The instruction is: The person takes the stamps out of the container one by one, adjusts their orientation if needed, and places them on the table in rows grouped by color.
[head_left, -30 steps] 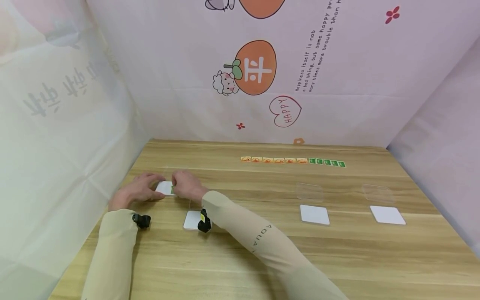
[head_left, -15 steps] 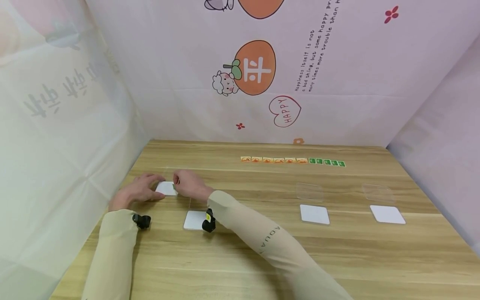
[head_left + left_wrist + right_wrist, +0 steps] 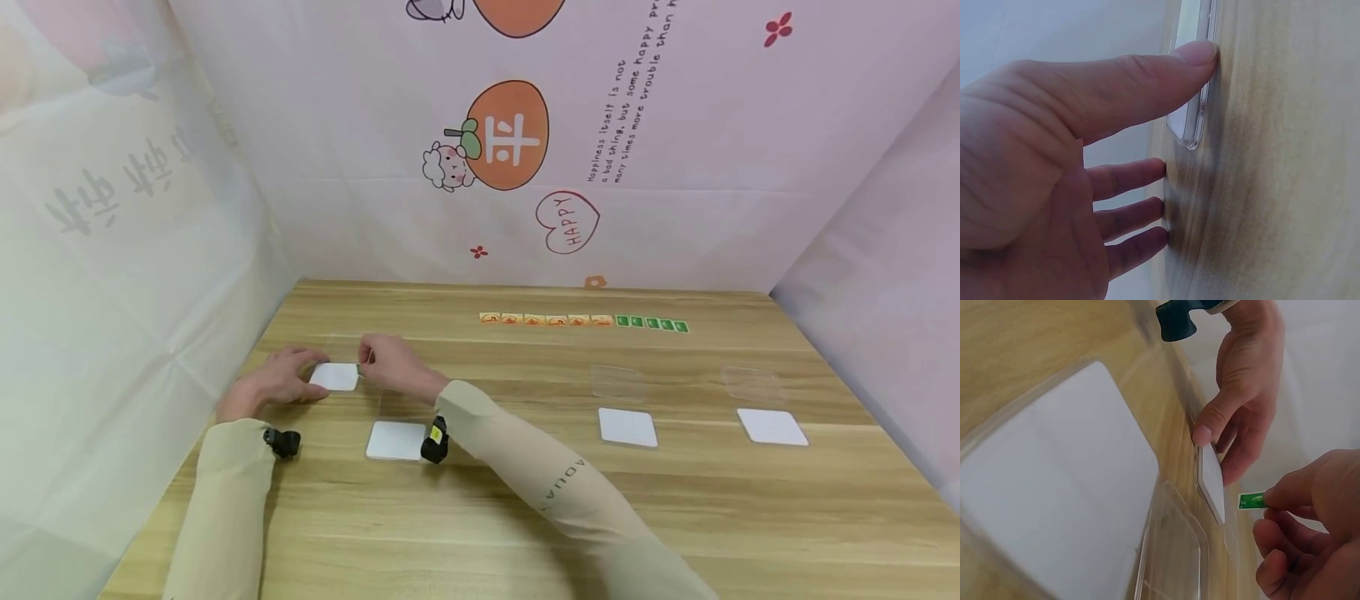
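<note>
My left hand [image 3: 273,379] holds the left end of a white card [image 3: 334,377] in a flat clear plastic case. In the left wrist view, the thumb [image 3: 1194,53] presses the case's [image 3: 1192,128] edge while several fingertips rest on the table; the index finger is hidden. My right hand [image 3: 393,365] pinches a small green card with a pale border [image 3: 1252,500] between thumb and fingertips. In the right wrist view this green card is just beyond the white card's [image 3: 1212,481] end, apart from my left hand [image 3: 1244,394].
Nearer me lies another white card in a case [image 3: 394,440], its clear lid [image 3: 1175,544] open. Two more cased white cards [image 3: 627,427] [image 3: 772,426] lie at right with clear lids behind. Small orange cards [image 3: 545,320] and green cards [image 3: 652,323] form a row at the back.
My right hand has drawn to the right with the small green card, off the white card's right end, uncovering more of it. The left hand has stayed in place.
</note>
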Demonstrator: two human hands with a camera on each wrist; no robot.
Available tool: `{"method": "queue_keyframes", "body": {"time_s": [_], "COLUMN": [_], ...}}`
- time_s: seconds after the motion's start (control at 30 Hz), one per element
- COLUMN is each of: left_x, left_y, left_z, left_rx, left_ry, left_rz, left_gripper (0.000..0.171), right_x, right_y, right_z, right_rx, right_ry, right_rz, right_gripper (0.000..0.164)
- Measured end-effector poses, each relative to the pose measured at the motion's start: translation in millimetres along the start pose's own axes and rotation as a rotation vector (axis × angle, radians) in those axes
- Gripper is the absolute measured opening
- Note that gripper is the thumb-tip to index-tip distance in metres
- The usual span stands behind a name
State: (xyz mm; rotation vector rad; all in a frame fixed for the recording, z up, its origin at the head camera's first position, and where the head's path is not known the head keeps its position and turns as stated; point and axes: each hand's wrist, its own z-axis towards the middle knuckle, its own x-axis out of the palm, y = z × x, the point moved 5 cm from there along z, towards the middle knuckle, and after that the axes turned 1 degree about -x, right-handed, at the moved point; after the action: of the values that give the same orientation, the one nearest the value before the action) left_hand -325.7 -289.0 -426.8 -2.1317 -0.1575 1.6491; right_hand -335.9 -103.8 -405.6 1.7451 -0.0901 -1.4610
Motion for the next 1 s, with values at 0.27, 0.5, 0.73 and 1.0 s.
{"method": "queue_keyframes", "body": {"time_s": [0.27,0.5,0.73,1.0], "left_x": [-3.7,-2.7,-0.5,-0.6], "left_y": [-1.9,-1.6,-2.0,-1.8], "left_z": [-1.8,-2.6,-1.5,-1.7], "left_rx": [0.032,0.034,0.039,0.046], "left_ry": [-0.015,-0.01,-0.006,-0.009], "left_rz": [0.03,0.028,0.032,0.03], "left_gripper": [0.062,0.062,0.061,0.062], "right_x": [-11.7,-20.9,-28.0,-33.2], "right_y": [-9.4,-18.1,-26.1,-30.3], "right_z": [-9.4,-17.9,-23.6,-29.0], "right_rx": [-0.017,-0.009,-0.014,-0.002], "right_ry": [-0.004,0.003,-0.018,-0.024], "right_rz": [-0.02,0.012,0.006,0.014], "right_gripper": [0.004,0.003,0.004,0.004]}}
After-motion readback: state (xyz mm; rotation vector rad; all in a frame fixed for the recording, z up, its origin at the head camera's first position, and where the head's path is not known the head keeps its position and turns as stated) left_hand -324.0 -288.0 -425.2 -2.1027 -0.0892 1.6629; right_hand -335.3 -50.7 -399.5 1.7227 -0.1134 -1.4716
